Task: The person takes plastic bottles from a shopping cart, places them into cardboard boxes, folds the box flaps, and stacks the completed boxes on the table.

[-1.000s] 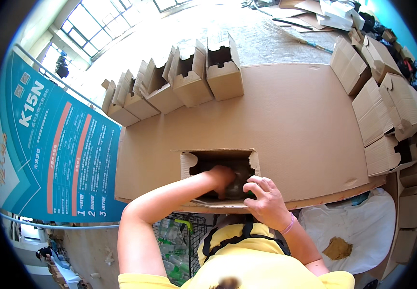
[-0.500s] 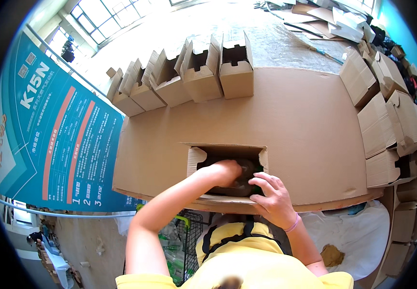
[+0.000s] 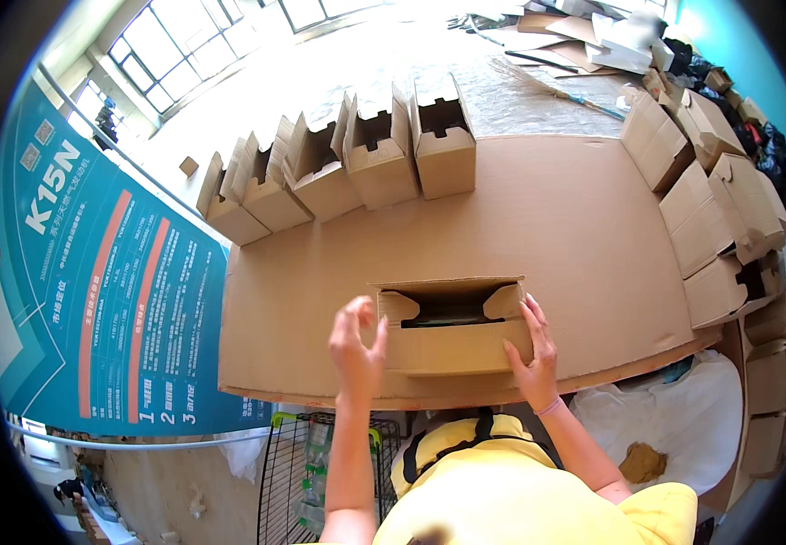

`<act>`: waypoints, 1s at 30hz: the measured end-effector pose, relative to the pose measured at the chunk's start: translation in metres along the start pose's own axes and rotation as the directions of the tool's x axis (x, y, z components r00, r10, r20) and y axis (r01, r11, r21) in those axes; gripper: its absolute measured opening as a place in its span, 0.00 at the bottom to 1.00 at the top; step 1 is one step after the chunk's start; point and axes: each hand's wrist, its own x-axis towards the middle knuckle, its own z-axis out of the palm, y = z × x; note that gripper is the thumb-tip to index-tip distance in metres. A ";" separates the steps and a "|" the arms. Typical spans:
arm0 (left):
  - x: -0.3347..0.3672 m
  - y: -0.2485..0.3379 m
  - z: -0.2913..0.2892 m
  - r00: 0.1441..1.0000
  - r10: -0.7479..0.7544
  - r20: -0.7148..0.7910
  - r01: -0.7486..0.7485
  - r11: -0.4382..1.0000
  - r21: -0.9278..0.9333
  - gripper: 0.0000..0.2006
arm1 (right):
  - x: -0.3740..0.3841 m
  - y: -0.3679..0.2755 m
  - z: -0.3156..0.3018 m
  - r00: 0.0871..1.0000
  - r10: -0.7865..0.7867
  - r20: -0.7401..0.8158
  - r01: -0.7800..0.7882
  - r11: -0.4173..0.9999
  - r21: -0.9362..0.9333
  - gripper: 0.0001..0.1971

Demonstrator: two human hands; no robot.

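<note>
The open carton [image 3: 452, 350] sits mid-way along the near edge of the cardboard tabletop [image 3: 584, 245]; over that edge, the left hand [image 3: 355, 354] curls loosely, seemingly holding nothing, while the right hand [image 3: 537, 359] lays spread fingers along the carton's right end, thumb on its front. Light, even pressure from 2 hands should steady it without buckling the walls or nudging it off the tabletop.

Left hand [image 3: 355, 352], bare, fingers bent, thumb apart, left forearm [image 3: 349, 463] reaching nearly straight forward; right hand [image 3: 536, 361], bare, fingers extended, thumb spread, right forearm [image 3: 586, 450] slanting forward and inward.
</note>
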 end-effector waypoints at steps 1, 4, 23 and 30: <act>0.017 0.003 -0.001 0.987 0.125 -0.099 -0.128 0.992 -0.020 0.20 | 0.000 0.001 0.002 1.000 0.011 -0.010 -0.011 1.000 -0.007 0.31; 0.069 0.015 -0.003 0.931 0.356 -0.082 -0.357 0.934 0.006 0.21 | -0.003 0.006 0.006 0.995 0.084 -0.045 -0.081 0.995 0.061 0.32; -0.021 -0.027 -0.003 0.574 0.461 0.677 -0.644 0.765 0.024 0.45 | 0.019 0.038 0.050 0.823 0.464 -0.327 -0.265 0.823 0.502 0.16; -0.073 0.001 0.029 0.664 0.454 0.594 -0.636 0.761 0.129 0.42 | 0.062 0.083 0.049 0.872 0.415 -0.258 -0.225 0.810 0.542 0.20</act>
